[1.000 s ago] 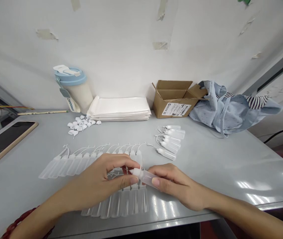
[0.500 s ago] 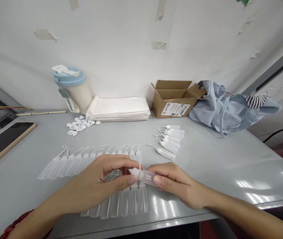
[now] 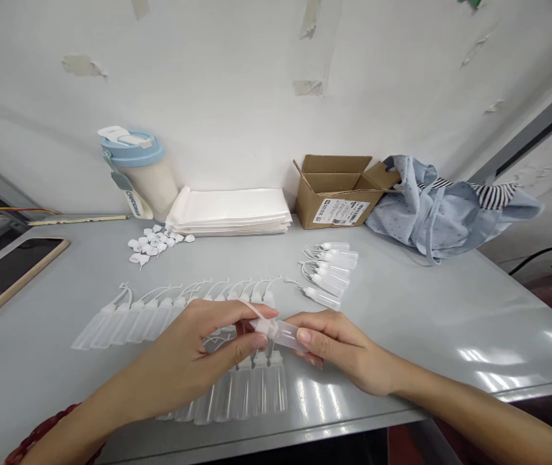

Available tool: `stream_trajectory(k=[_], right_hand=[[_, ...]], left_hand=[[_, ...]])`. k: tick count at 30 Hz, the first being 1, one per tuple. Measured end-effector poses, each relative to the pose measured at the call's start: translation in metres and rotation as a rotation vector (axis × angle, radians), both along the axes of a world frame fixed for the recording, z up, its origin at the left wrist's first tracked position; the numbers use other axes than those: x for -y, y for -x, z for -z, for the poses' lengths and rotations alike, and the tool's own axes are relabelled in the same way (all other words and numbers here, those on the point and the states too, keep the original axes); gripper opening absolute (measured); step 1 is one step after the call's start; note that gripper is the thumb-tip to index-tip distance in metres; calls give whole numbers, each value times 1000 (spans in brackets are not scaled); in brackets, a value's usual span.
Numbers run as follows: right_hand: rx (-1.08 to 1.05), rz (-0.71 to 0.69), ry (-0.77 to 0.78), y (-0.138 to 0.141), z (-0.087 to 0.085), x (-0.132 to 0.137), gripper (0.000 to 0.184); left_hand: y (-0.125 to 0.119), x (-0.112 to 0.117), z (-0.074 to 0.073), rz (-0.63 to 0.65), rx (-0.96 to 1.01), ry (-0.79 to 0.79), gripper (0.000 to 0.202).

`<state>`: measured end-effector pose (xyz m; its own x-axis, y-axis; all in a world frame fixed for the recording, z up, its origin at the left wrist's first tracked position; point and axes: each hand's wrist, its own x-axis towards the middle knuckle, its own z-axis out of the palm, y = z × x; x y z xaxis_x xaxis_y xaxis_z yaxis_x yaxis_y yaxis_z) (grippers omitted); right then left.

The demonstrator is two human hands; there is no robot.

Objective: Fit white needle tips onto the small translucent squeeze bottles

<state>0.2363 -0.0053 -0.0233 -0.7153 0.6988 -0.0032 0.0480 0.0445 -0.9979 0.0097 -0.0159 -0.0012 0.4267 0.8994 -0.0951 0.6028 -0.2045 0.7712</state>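
Observation:
A small translucent squeeze bottle (image 3: 287,335) lies tilted between my two hands, above the grey table. My left hand (image 3: 225,336) pinches its white cap end (image 3: 267,327) between thumb and index finger, and a thin cap strap sticks up there. Around the bottle's body, at its right, my right hand (image 3: 337,345) is closed with thumb and fingers. Behind and below my left hand lie two rows of similar bottles, a back row (image 3: 138,320) and a front row (image 3: 244,391), both partly hidden by the hand. Several more bottles (image 3: 330,278) lie in a group beyond my right hand.
Small white caps (image 3: 152,244) are heaped near a blue-lidded cup (image 3: 143,174). A stack of white envelopes (image 3: 230,210), an open cardboard box (image 3: 337,200) and a bundled blue cloth (image 3: 431,213) line the wall. A phone (image 3: 14,274) lies at the left.
Both hands still hold the bottle. Its strap, upright before, now leans left over my left fingers. My right hand has shifted slightly up, with more fingertips showing beneath the bottle.

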Motion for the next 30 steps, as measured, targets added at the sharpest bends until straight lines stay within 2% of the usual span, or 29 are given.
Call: stream_trajectory(k=[2,6,10,14,18,21,24,27,30], right_hand=[[29,4,-20,0,1,0,33],[64,15,-30,-1,4,1,30],[45,56,100,-1,6,3,28],[22,80,176,0,4,3,30],[-70,70,325,1,3,1,27],[-106,60,404,1,4,-1,27],[-47,75,337,0,5,-1,27],[30,108,168,0,6,0,27],[88,122,-3,0,8,2,21]], left_hand=[[-1,0,0,-17,10,-3,25],[-1,-3,2,48,26,1,23],[-1,-5,3,76,20,7,23],[-2,-6,7,87,43,-63,21],[-2,-5,13,144,89,-140,19],[-3,-5,14,148,98,-129,20],[-7,-5,10,92,71,-51,20],[-11,-6,6,20,49,22,27],[-10,-8,5,18,69,88,33]])
